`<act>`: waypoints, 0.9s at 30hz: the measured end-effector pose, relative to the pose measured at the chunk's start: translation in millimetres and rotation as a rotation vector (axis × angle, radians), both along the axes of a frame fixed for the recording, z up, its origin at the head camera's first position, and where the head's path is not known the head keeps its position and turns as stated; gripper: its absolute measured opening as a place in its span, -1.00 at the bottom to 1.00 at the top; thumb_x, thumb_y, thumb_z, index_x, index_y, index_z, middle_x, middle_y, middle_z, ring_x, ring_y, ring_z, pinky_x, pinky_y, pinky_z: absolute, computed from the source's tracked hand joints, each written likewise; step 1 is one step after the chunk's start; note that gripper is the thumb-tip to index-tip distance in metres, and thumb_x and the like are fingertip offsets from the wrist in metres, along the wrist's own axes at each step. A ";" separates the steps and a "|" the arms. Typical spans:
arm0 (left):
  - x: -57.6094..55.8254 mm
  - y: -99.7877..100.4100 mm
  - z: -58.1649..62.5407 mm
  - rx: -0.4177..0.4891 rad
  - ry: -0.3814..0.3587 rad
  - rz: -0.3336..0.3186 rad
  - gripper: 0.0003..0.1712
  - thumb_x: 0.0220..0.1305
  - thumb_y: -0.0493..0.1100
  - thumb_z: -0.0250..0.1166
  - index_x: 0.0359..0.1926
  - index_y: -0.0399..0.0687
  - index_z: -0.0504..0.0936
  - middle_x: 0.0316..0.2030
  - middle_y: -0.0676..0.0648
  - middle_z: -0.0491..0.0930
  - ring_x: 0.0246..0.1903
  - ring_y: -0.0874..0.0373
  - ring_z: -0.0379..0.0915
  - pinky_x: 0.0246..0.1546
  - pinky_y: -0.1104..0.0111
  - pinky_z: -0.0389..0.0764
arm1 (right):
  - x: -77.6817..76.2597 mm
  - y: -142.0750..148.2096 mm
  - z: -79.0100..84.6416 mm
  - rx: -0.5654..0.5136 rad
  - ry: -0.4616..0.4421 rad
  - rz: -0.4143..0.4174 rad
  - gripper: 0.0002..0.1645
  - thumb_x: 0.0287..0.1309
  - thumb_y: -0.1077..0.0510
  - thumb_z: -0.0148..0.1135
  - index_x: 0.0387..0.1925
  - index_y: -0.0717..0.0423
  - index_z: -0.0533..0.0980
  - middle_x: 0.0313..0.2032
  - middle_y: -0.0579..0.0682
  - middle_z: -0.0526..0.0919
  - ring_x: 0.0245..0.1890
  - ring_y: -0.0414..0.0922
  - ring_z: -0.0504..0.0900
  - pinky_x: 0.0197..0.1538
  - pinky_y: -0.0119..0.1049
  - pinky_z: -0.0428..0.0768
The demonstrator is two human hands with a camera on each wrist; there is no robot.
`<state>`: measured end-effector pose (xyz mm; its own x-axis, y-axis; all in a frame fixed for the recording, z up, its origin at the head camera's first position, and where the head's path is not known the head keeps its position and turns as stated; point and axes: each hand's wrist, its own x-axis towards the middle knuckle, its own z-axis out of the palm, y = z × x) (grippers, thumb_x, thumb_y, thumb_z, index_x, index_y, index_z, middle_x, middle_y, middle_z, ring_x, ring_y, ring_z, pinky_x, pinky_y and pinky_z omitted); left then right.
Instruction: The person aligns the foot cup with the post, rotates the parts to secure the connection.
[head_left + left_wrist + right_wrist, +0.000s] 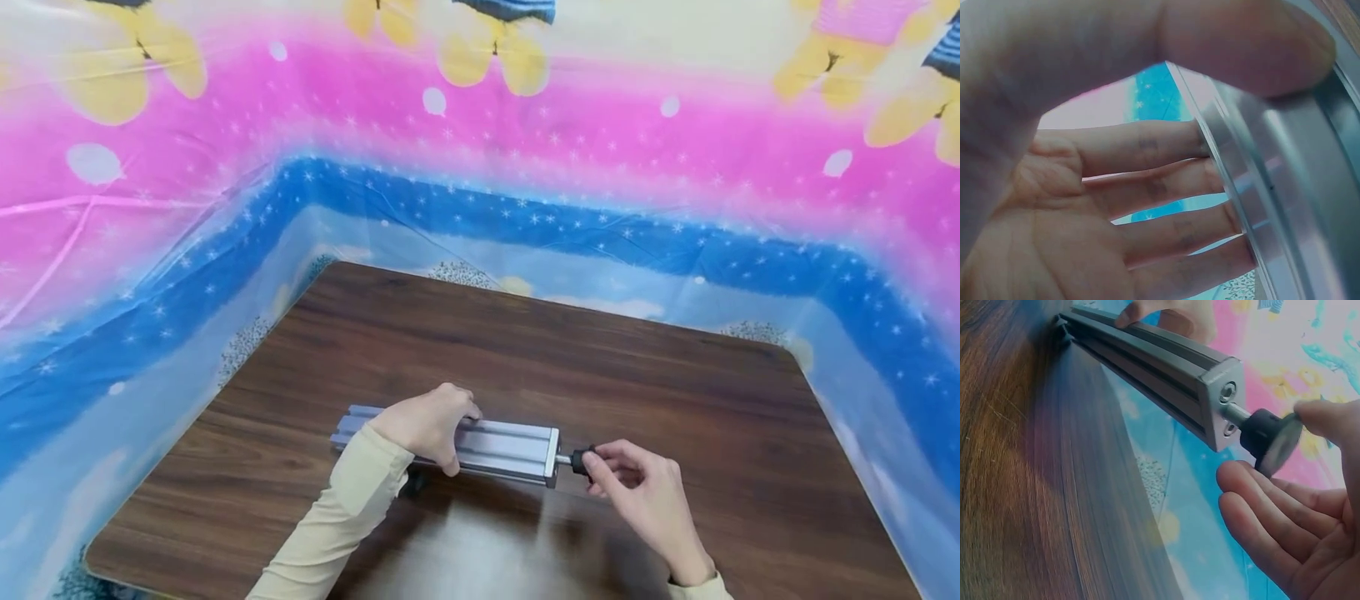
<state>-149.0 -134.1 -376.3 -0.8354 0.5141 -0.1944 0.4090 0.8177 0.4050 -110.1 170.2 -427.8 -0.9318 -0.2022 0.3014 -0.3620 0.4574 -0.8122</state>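
Note:
A silver aluminium extrusion with grooved sides lies crosswise above the wooden table. Around its middle, my left hand grips it, thumb on the near side and fingers over the far side; the left wrist view has the thumb and fingers against the grooved metal. From the right end plate sticks a short metal rod carrying a black levelling foot with a flat round base. My right hand pinches this foot between thumb and fingers.
The brown wooden table has rounded corners. A patterned pink and blue cloth hangs round its back and sides. Small black parts show at the extrusion's far end in the right wrist view. Bright glare lies on the tabletop near the front.

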 end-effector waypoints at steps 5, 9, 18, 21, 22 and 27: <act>-1.1 -1.4 9.1 -0.003 0.001 0.008 -0.36 -0.23 -0.26 0.64 0.01 -0.22 0.72 -0.14 -0.09 0.59 -0.11 0.00 0.41 -0.17 0.18 0.58 | -5.2 -3.8 5.0 -0.043 -0.054 0.003 -0.77 0.35 0.02 0.29 -0.38 0.03 0.68 -0.59 -0.06 0.75 -0.66 -0.21 0.71 -0.51 -0.31 0.65; -1.2 1.3 12.2 -0.004 0.008 -0.009 -0.36 -0.25 -0.25 0.63 0.01 -0.23 0.72 -0.16 -0.09 0.59 -0.12 -0.01 0.41 -0.17 0.19 0.58 | -3.2 0.7 4.9 -0.026 -0.089 0.014 -0.71 0.44 0.02 0.17 -0.33 0.07 0.66 -0.57 -0.07 0.75 -0.63 -0.24 0.71 -0.47 -0.28 0.67; -0.9 1.1 14.6 -0.003 0.006 -0.018 -0.36 -0.26 -0.27 0.63 0.00 -0.21 0.73 -0.09 -0.12 0.61 -0.07 -0.03 0.43 -0.16 0.19 0.58 | 2.0 11.3 1.7 -0.019 0.117 0.208 -0.32 0.12 0.29 0.46 0.28 0.01 0.48 0.07 0.00 0.69 -0.10 -0.21 0.73 -0.11 -0.29 0.71; -0.7 1.0 14.2 -0.002 0.002 -0.014 -0.36 -0.26 -0.27 0.63 0.00 -0.21 0.73 -0.12 -0.10 0.60 -0.09 -0.01 0.43 -0.16 0.19 0.58 | 0.9 12.1 1.9 -0.068 0.207 0.272 -0.21 -0.04 0.42 0.52 0.28 0.11 0.47 0.15 0.06 0.63 -0.03 -0.17 0.72 -0.05 -0.29 0.70; -0.5 1.0 14.0 -0.001 0.002 -0.014 -0.35 -0.27 -0.27 0.63 0.00 -0.21 0.73 -0.13 -0.10 0.60 -0.09 -0.01 0.43 -0.16 0.19 0.58 | 0.4 12.2 1.9 -0.078 0.234 0.285 -0.22 -0.07 0.45 0.52 0.26 0.15 0.49 0.12 0.07 0.63 -0.04 -0.16 0.72 -0.05 -0.30 0.70; 1.2 0.8 14.3 0.001 0.000 -0.003 -0.35 -0.26 -0.27 0.63 0.01 -0.20 0.72 -0.13 -0.09 0.59 -0.07 -0.02 0.43 -0.14 0.18 0.58 | -0.8 12.5 1.6 -0.083 0.239 0.278 -0.35 -0.04 0.47 0.49 0.15 0.22 0.55 -0.04 0.12 0.70 -0.11 -0.19 0.74 -0.06 -0.36 0.69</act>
